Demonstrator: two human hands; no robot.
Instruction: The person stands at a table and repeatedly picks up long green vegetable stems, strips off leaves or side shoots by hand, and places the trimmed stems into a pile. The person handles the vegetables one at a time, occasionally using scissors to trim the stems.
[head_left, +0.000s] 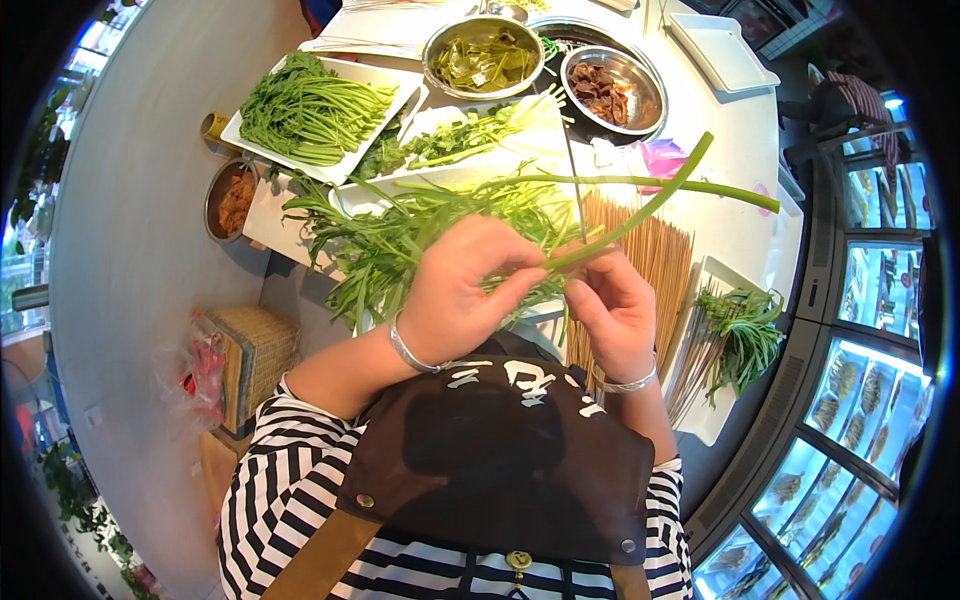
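My left hand (480, 289) pinches a thick green stem (652, 206) between thumb and forefinger; the stem rises to the upper right. Close beside it, my right hand (616, 304) has curled fingers at the lower end of a thin skewer (573, 180), which points away from me. The stem passes over the right fingertips and partly hides their grip. Another long green stem (675, 184) lies crosswise beyond, behind the skewer. Under and left of my hands spreads a pile of leafy green vegetables (390, 232), partly covering a white tray (360, 196).
Bamboo skewers (637, 247) lie in a dense bundle to the right. Skewered greens (739, 322) rest on a white tray (705, 420). Farther back are a tray of greens (322, 112), a bowl of green leaves (484, 60) and a bowl of brown pieces (600, 90). A wicker box (259, 352) stands left.
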